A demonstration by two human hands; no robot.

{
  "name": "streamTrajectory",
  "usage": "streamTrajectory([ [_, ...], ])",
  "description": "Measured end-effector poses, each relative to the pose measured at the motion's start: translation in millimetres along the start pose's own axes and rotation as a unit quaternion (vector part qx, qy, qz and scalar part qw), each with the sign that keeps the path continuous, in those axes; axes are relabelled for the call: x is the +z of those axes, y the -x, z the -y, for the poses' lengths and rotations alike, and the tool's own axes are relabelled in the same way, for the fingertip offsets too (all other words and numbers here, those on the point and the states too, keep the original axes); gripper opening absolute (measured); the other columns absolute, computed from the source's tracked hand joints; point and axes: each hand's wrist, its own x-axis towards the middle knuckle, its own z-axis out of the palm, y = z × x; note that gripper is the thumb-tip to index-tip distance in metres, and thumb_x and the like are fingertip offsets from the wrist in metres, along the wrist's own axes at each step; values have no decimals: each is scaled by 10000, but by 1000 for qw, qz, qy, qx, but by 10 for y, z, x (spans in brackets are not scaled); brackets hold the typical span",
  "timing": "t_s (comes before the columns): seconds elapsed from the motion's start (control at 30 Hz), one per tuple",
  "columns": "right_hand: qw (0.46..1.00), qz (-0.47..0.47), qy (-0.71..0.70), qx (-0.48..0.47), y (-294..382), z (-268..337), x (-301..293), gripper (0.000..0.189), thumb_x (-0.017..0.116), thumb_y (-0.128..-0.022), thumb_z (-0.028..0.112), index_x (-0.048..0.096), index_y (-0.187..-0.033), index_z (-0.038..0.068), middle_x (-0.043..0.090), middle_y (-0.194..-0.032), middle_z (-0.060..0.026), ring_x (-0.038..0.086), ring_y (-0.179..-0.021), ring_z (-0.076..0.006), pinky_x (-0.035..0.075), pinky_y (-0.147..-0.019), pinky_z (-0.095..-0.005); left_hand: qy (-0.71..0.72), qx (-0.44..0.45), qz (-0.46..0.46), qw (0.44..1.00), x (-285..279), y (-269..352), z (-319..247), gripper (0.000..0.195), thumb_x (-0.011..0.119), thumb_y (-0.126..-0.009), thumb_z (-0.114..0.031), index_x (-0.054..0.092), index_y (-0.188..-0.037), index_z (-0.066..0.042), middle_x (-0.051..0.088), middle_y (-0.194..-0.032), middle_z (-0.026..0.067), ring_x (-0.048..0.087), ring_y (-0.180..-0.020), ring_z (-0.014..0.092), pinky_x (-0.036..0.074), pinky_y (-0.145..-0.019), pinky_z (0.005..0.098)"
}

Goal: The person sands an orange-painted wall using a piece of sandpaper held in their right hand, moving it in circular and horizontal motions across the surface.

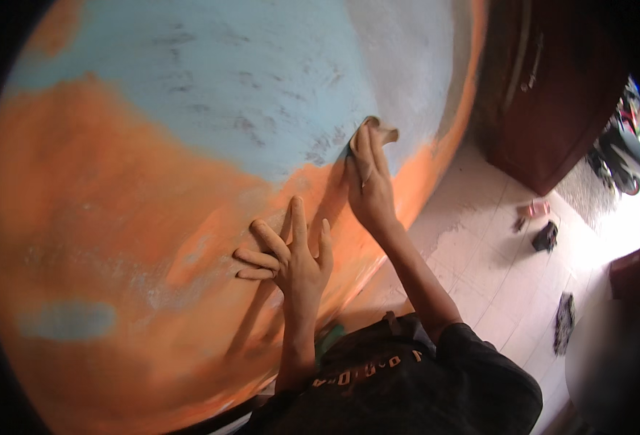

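Observation:
A large curved panel (pixel 135 163), patched in orange, pale blue and grey, fills the left and middle of the view. My left hand (pixel 295 258) lies on its orange part with the fingers spread apart and holds nothing. Higher up and to the right, my right hand (pixel 371 163) presses a folded tan sheet (pixel 388 134), which looks like sandpaper, against the panel where the blue, orange and grey areas meet. Dark scuff marks run over the blue area beside it. Fine dust coats the fingers of both hands.
Beyond the panel's right edge is a pale tiled floor (pixel 472 234). A dark red cabinet-like block (pixel 559 119) stands at the upper right. On the floor lie a small black object (pixel 545 237), a pink item (pixel 538 207) and a patterned cloth-like piece (pixel 564 324). Motorcycles (pixel 621 155) stand outside.

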Motion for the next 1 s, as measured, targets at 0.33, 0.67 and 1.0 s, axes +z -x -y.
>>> streamTrajectory([
  [0.33, 963, 81, -1, -257, -513, 39, -60, 476, 682, -948, 200, 650, -1421, 239, 581, -1408, -222, 542, -1328, -439, 413, -1102, -603, 22, -31, -1, 999, -93, -4, -45, 600, 619, -959, -570, 544, -1518, -364, 264, -1638, 242, 54, -1419, 659, -8, -1010, 875],
  [0.67, 900, 100, 5, -423, -1451, 692, -147, 516, 601, -994, 209, 553, -1504, 147, 526, -1545, -44, 472, -1438, -288, 419, -1141, -524, -41, -77, -185, 979, -744, -680, 125, 510, 549, -1028, -403, 553, -1521, -277, 282, -1690, 185, 120, -1539, 514, 12, -1167, 715],
  [1.0, 863, 83, 4, -498, -1723, 1299, -129, 545, 611, -967, 162, 532, -1502, 97, 516, -1552, -82, 480, -1430, -298, 436, -1119, -497, -151, -49, -269, 950, -1393, -1375, 391, 475, 536, -1034, -398, 565, -1505, -347, 403, -1644, 103, 279, -1500, 470, 137, -1162, 693],
])
